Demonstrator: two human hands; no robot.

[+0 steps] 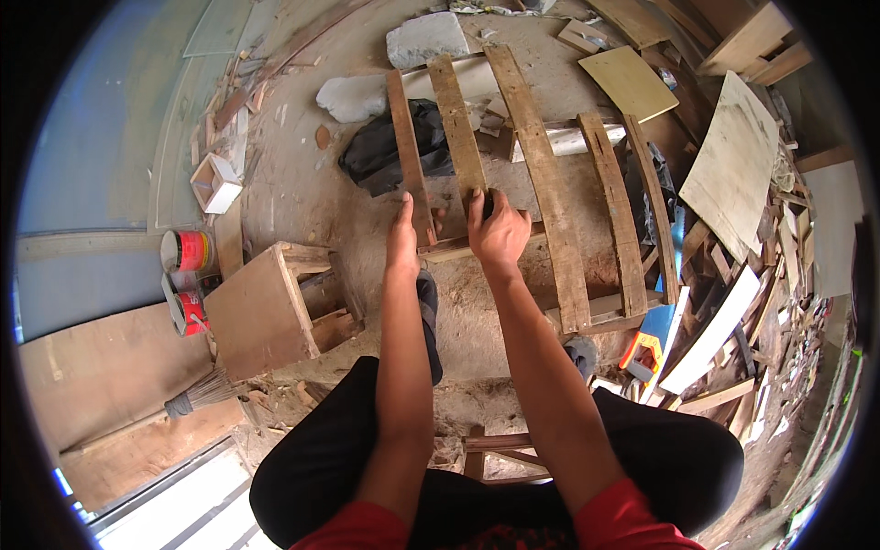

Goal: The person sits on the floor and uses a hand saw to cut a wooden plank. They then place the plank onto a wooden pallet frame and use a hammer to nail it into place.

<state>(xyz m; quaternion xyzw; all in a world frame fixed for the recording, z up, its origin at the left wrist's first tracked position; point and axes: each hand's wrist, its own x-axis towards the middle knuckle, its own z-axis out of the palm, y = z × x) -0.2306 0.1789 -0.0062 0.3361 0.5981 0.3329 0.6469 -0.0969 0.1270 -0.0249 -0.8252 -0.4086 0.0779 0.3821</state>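
Note:
In front of me lies a rack of spaced wooden slats across crosspieces. My left hand [401, 236] is closed round the near end of the leftmost, reddish-brown slat [406, 128], its thumb along the side and fingertips showing past the far side. My right hand [500, 231] is closed at the near end of the second slat [456, 119]; a dark bit shows between thumb and fingers, too small to name. A near crosspiece [449, 248] runs below both hands. To the right lie a wider third slat [541, 179] and two narrower slats, the nearer being [612, 211].
A wooden box-like stool [261, 312] stands at left, beside red cans [190, 250] and a brush broom [203, 394]. A handsaw [647, 348] with an orange-yellow handle lies at right, by wood scraps [724, 257]. Black plastic [371, 151] and pale blocks [426, 38] lie beyond.

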